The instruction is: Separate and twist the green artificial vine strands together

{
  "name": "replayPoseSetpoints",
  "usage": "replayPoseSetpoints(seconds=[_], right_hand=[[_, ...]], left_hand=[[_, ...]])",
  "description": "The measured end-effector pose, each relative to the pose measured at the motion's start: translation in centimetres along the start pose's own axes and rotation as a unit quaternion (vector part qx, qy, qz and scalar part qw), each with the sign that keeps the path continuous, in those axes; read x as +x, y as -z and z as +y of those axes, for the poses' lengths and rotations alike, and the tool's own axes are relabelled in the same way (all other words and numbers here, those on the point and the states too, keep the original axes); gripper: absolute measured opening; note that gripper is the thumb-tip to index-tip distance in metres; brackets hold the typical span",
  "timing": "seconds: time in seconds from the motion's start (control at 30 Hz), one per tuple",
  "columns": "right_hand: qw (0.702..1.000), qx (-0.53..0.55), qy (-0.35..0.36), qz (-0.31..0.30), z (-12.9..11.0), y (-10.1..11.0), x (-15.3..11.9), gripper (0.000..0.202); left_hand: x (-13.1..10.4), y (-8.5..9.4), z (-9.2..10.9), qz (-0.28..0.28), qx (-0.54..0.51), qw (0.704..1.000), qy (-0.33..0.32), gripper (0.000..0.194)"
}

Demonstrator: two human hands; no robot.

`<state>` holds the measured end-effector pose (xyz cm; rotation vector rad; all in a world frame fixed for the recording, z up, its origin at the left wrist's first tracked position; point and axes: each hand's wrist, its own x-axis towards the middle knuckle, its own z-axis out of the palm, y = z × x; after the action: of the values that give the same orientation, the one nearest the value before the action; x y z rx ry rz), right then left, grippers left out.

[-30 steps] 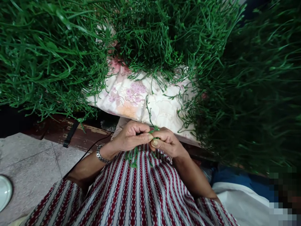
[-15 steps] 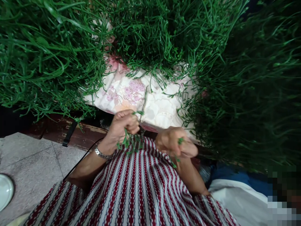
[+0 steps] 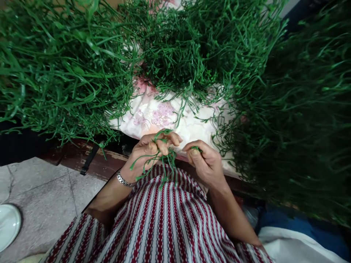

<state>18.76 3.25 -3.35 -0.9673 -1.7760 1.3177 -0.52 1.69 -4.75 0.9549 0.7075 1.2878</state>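
Several thin green stems hang from my left hand, whose thumb and fingers are closed on them in front of the striped garment. My right hand is just to the right, its thumb and forefinger pinched on a small green piece. The two hands are close together but apart, over the near edge of a floral cloth. Beyond them lie a left heap of green stems, a middle heap and a dark right heap.
A dark red wooden edge with a black strap runs below the cloth. On the tiled floor at the lower left is a white round dish. Blue and white fabric lies at the lower right.
My right hand has turned, with its pinching fingertips now up and toward my left hand. More stems show spread below my left hand. The view has shifted slightly.
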Motion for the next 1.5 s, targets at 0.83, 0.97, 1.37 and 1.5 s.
replayPoseSetpoints(seconds=[0.83, 0.97, 1.37, 1.5], right_hand=[[0.855, -0.492, 0.166, 0.006, -3.4, 3.1, 1.6, 0.011], [0.846, -0.507, 0.162, -0.037, -3.1, 2.4, 1.9, 0.014], [0.919, -0.365, 0.147, 0.005, -2.8, 3.7, 1.9, 0.021], [0.92, -0.351, 0.172, 0.003, -2.9, 3.2, 2.2, 0.011]], left_hand=[[-0.1, -1.0, 1.5, 0.246, 0.493, 0.778, -0.302, 0.021], [2.1, -2.9, 2.6, -0.009, 0.61, 0.732, -0.303, 0.029], [1.2, -1.5, 1.7, -0.005, 0.465, 0.863, -0.195, 0.017], [1.2, -1.7, 2.0, -0.009, 0.43, 0.885, -0.181, 0.02]])
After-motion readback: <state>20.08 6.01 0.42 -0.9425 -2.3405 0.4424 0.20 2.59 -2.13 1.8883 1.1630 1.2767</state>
